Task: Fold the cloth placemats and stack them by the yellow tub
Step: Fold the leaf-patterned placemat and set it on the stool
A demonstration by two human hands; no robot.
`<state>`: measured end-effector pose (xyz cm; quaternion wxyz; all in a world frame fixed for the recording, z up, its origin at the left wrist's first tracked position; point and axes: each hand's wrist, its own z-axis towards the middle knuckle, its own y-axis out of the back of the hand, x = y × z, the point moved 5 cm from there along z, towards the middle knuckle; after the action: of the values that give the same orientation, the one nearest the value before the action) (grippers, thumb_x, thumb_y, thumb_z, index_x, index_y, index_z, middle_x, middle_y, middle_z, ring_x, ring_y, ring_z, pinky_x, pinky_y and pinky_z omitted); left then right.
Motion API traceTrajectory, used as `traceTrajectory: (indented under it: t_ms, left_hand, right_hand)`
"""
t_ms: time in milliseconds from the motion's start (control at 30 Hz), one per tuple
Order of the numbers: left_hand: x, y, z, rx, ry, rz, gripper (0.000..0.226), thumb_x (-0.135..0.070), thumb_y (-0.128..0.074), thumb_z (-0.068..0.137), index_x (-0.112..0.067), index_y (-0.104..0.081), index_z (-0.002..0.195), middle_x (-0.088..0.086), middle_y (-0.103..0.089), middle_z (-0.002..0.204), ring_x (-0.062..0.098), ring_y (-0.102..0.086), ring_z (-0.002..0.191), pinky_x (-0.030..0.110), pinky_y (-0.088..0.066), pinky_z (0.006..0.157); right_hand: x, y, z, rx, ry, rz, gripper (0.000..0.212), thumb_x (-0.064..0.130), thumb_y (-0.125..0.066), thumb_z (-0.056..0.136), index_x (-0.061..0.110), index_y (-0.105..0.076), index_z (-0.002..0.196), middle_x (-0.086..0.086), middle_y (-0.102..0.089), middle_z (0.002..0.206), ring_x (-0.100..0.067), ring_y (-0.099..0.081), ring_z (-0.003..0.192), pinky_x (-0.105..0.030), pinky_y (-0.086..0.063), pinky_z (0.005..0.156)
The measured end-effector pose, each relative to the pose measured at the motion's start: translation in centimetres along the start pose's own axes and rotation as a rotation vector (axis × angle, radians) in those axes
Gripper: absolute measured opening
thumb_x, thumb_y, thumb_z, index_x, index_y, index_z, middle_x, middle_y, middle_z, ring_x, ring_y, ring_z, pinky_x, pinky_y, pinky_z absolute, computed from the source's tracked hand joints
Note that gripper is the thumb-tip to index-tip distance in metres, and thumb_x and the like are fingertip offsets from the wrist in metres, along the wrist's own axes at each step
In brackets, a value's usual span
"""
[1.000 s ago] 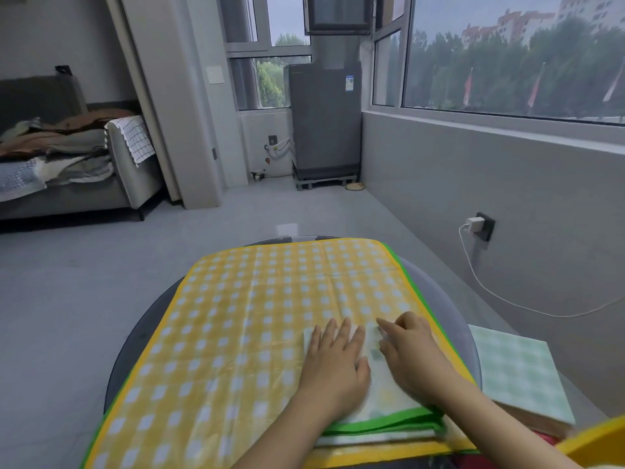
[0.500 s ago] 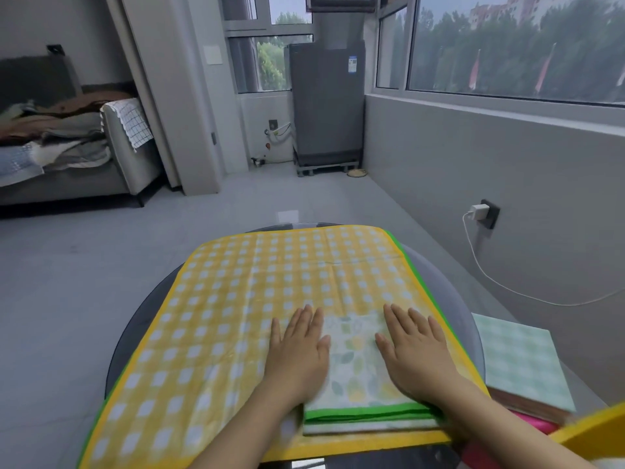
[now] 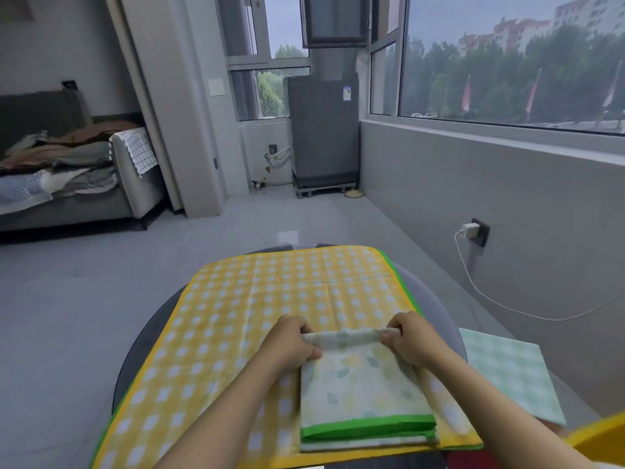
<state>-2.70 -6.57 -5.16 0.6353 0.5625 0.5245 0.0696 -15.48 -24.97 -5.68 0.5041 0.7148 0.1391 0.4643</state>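
At the folded placemat's (image 3: 363,384) far edge, both hands — left hand (image 3: 287,343), right hand (image 3: 414,340) — curl fingers (image 3: 394,325) round it.

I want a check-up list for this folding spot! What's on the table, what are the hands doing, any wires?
Surface: round dark table, mostly under a yellow checked cloth.
Job's things: folded leaf-print placemat; green checked placemat at right; yellow tub corner.
Clutter: nothing seen.
Hands: left hand and right hand grip the leaf-print placemat's far edge.
Cables: white charger cable from the wall socket.
Surroundings: sofa with piled laundry, windows.
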Motion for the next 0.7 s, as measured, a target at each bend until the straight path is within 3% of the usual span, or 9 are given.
traceTrajectory:
  t_ms: [67, 133, 267, 433, 533, 633, 700]
  left_hand:
    - [-0.3, 0.3, -0.2, -0.011, 0.017, -0.139, 0.025, -0.020, -0.075, 0.077, -0.017, -0.051, 0.078, 0.000, -0.056, 0.084, 0.012, -0.053, 0.068, 0.024, -0.038, 0.056]
    - [-1.1, 0.6, -0.7, 0.001, 0.032, -0.360, 0.021, -0.013, -0.073, 0.080, -0.010, -0.053, 0.084, 0.007, -0.060, 0.077, 0.010, -0.058, 0.052, 0.023, -0.035, 0.048]
    - [-4.8, 0.9, -1.8, -0.028, 0.016, -0.659, 0.016, -0.006, -0.070, 0.081, -0.011, -0.056, 0.085, 0.006, -0.064, 0.069, 0.013, -0.059, 0.050, 0.014, -0.029, 0.039]
    - [-12.2, 0.5, -2.3, 0.005, -0.134, -0.783, 0.017, -0.002, -0.070, 0.080, -0.012, -0.056, 0.080, 0.002, -0.064, 0.070, 0.007, -0.060, 0.051, 0.014, -0.038, 0.043]
    - [-16.3, -0.5, -2.0, 0.012, -0.218, -0.818, 0.014, 0.004, -0.068, 0.080, -0.008, -0.060, 0.081, 0.003, -0.062, 0.070, 0.004, -0.062, 0.053, 0.014, -0.044, 0.044]
    - [-19.6, -2.6, -1.4, 0.043, -0.279, -0.864, 0.009, -0.005, -0.074, 0.077, -0.006, -0.067, 0.082, 0.007, -0.065, 0.077, 0.014, -0.063, 0.070, 0.023, -0.056, 0.063]
    - [-21.4, -4.5, -0.8, 0.057, -0.292, -0.909, 0.012, -0.016, -0.076, 0.076, -0.006, -0.070, 0.078, 0.006, -0.066, 0.072, 0.017, -0.062, 0.070, 0.029, -0.055, 0.074]
  right_hand:
    - [-0.1, 1.4, -1.1, -0.017, -0.011, 0.090, 0.015, 0.031, -0.060, 0.088, 0.017, -0.056, 0.082, 0.000, -0.060, 0.080, -0.014, -0.053, 0.069, -0.024, -0.036, 0.052]
    - [-0.2, 3.2, -2.3, -0.016, -0.002, 0.178, 0.015, 0.028, -0.059, 0.089, 0.015, -0.056, 0.083, 0.000, -0.063, 0.070, -0.011, -0.058, 0.056, -0.021, -0.035, 0.045]
    - [-1.2, 7.7, -4.9, -0.050, -0.013, 0.532, 0.011, 0.015, -0.061, 0.089, 0.007, -0.054, 0.087, -0.009, -0.066, 0.069, -0.017, -0.062, 0.045, -0.021, -0.036, 0.038]
    - [-4.1, 14.2, -7.8, -0.248, -0.002, 0.744, 0.011, 0.009, -0.064, 0.086, -0.001, -0.063, 0.090, -0.017, -0.063, 0.072, -0.025, -0.065, 0.056, -0.029, -0.052, 0.046]
    - [-6.4, 17.0, -9.0, -0.317, 0.026, 0.768, 0.011, 0.012, -0.064, 0.086, 0.004, -0.068, 0.090, -0.017, -0.068, 0.078, -0.023, -0.069, 0.064, -0.026, -0.056, 0.055]
    - [-9.2, 18.9, -9.2, -0.357, 0.018, 0.806, 0.015, 0.018, -0.063, 0.086, 0.006, -0.071, 0.089, -0.014, -0.071, 0.080, -0.017, -0.070, 0.069, -0.023, -0.057, 0.062]
    - [-11.6, 19.8, -9.1, -0.384, -0.020, 0.838, 0.022, 0.023, -0.061, 0.087, 0.004, -0.072, 0.089, -0.015, -0.071, 0.081, -0.017, -0.069, 0.072, -0.025, -0.058, 0.069]
